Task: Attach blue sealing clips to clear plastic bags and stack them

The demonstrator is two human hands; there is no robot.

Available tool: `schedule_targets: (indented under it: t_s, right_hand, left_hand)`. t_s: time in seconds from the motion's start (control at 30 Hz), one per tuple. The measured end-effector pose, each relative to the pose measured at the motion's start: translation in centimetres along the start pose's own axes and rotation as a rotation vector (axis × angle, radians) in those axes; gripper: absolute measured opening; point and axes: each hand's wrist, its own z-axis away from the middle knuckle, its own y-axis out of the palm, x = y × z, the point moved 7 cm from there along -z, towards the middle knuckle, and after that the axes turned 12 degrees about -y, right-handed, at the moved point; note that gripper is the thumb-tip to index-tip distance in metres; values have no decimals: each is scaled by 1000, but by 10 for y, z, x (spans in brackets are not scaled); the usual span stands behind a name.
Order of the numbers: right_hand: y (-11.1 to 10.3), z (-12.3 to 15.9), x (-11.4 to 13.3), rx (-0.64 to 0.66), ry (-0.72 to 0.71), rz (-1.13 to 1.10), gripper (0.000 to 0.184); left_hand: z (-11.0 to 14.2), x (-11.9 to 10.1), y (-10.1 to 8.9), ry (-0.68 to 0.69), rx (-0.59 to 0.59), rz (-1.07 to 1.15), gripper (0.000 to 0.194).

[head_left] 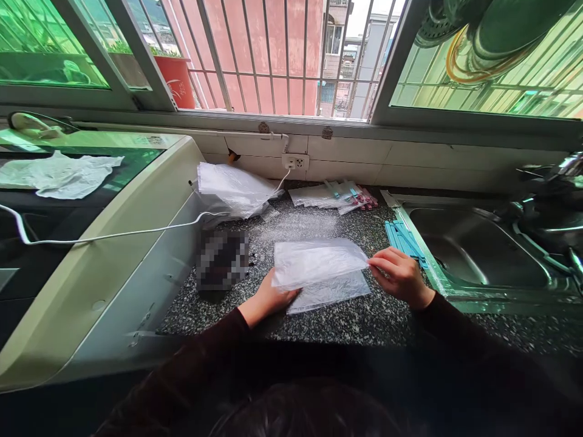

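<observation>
The clear plastic bag (319, 270) is lying flat on the speckled counter (364, 328), just left of the sink (478, 255). The left hand (268, 300) is pressing its lower corner down, grip flat and holding nothing; the right hand (398, 276) is pinching its right edge. The film looks slippery, so it could be sliding or creasing, and the blue strips (403, 240) near the sink rim might be getting knocked in. No writing is readable.

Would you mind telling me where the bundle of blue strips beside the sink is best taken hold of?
Probably around the middle of the blue strips, coming from above with fingers across their width. They lie flat and parallel on the counter, against the sink rim, so the sink side is blocked.
</observation>
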Motion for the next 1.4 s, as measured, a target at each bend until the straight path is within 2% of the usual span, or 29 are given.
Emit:
schedule_targets:
  t_s: [0.2, 0.37, 0.43, 0.5, 0.67, 0.8, 0.9, 1.0, 1.1, 1.17, 1.27, 1.4]
  right_hand:
    - [7, 36, 19, 34, 31, -43, 12]
    - [18, 46, 28, 78, 36, -36, 10]
    - [23, 46, 31, 99, 33, -39, 10]
    - [27, 45, 34, 109, 24, -45, 9]
    - [35, 43, 40, 118, 38, -43, 9]
    - [40, 38, 40, 185, 16, -109, 8]
    - [41, 33, 20, 196, 72, -201, 12]
    - [47, 23, -25, 154, 234, -199, 15]
    - [74, 11, -68, 231, 391, -211, 14]
    - [97, 4, -88, 312, 496, -244, 17]
    - [128, -2, -99, 407, 591, -332, 18]
    - [146, -1, -98, 433, 609, -391, 9]
  left_hand:
    - [14, 18, -14, 69, -85, -41, 28]
    - [22, 49, -46, -141, -292, -74, 29]
    - [21, 50, -58, -187, -369, -41, 26]
    - [18, 42, -65, -170, -406, 1, 24]
    - [-6, 21, -54, -79, -334, 32, 27]
    - [-34, 34, -40, -186, -255, 13, 33]
    - [-49, 46, -32, -247, -198, 49, 33]
    - [-56, 52, -29, -275, -183, 54, 30]
    - [-61, 54, -29, -298, -196, 36, 31]
    - [-64, 54, -29, -307, -185, 37, 32]
    - [-69, 55, -30, -315, -160, 50, 30]
    - [-72, 58, -30, -320, -134, 44, 18]
